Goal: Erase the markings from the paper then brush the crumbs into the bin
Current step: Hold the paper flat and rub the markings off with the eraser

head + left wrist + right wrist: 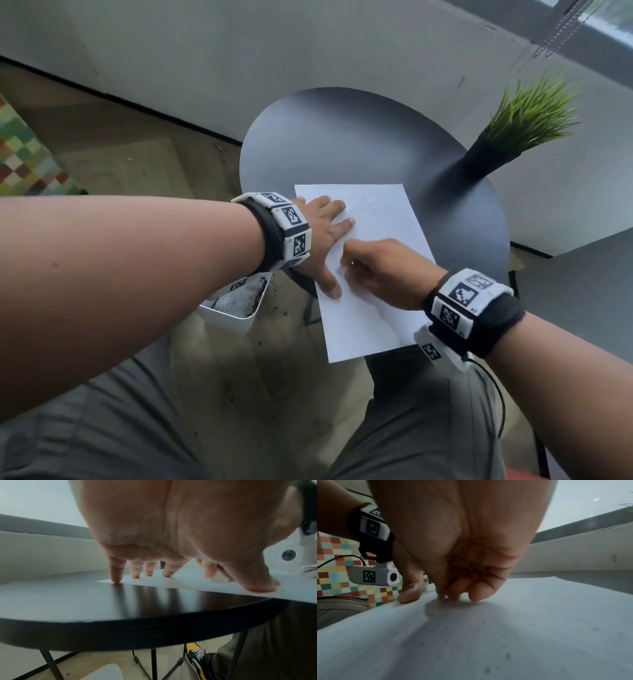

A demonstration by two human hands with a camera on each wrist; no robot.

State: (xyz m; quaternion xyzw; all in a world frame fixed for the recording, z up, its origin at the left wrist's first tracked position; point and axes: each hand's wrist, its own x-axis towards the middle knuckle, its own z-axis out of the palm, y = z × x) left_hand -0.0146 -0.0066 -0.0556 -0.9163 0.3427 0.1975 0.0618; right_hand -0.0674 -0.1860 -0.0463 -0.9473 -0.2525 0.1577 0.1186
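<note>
Forearms fill the near part of the head view, both reaching onto the paper (373, 246), a white sheet lying on the round dark tabletop (342, 137) with its long axis running from near to far and its near left corner overhanging the rim. Left hand (322, 240) lies spread on the sheet's left edge, fingers (116, 573) straight and tips pressing down, thumb planted at the near edge — it pins the paper flat. Right hand (380, 270) sits just to the right of it, near the sheet's middle, fingers curled tight; the left wrist view shows a small white eraser (219, 578) pinched in them and touching the paper.

Faint creases and pale traces show on the far part of the sheet; dark specks, likely crumbs, dot the near part in the right wrist view. No bold markings can be made out, though blur hides detail.

White bin (236, 305) stands on the floor below the tabletop's near left rim, under the left wrist — so the brushing stroke would run leftward and nearward off that edge, and the right hand looks freer to make it. A potted plant (513, 133) stands at the far right, well apart.
</note>
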